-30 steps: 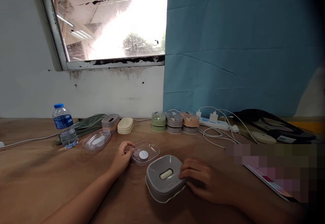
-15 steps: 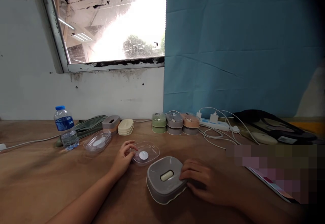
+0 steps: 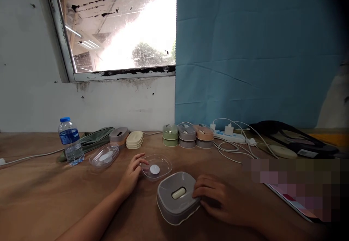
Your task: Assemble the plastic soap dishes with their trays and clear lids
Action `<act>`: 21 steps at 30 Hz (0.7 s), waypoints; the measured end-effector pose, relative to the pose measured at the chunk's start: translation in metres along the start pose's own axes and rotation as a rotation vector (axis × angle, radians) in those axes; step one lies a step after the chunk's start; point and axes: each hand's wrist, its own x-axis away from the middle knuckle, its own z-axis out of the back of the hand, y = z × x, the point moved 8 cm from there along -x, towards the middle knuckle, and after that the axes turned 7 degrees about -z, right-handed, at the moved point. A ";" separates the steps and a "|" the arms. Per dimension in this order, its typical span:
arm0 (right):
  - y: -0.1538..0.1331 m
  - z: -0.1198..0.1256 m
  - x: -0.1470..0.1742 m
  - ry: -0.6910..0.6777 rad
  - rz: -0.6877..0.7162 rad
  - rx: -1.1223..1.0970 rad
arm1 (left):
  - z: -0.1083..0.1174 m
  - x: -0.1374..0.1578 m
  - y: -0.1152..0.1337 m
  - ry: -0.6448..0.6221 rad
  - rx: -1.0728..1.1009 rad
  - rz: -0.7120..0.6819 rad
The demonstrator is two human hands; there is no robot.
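In the head view, a grey plastic box with rounded corners sits on the table, a cream bar showing in the slot of its top. My right hand grips its right edge, fingers on top and thumb lower at the side. Left of and behind it lies a clear oval plastic lid with a white disc on it. My left hand rests at the lid's left rim, its fingers apart and the index finger reaching over the edge. Whether the fingertips press on the lid I cannot tell.
Farther left are another clear lid, a water bottle, a grey-and-orange box and stacked cream pieces. Green, grey and orange boxes line the wall. A power strip with cables and a black bag lie right.
The camera view has tilted slightly, so everything sits a little lower in the picture. Both hands, the grey box and the lid keep nearly the same places.
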 end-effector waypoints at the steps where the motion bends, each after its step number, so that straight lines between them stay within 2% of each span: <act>1: 0.000 0.000 0.000 0.001 0.000 -0.001 | 0.000 0.000 0.001 0.001 -0.012 -0.010; 10: 0.003 -0.002 0.001 0.001 -0.002 0.005 | -0.002 -0.002 -0.003 -0.012 -0.119 -0.008; 21: 0.004 -0.002 0.001 -0.004 -0.010 -0.018 | -0.010 0.001 -0.002 -0.104 -0.263 -0.068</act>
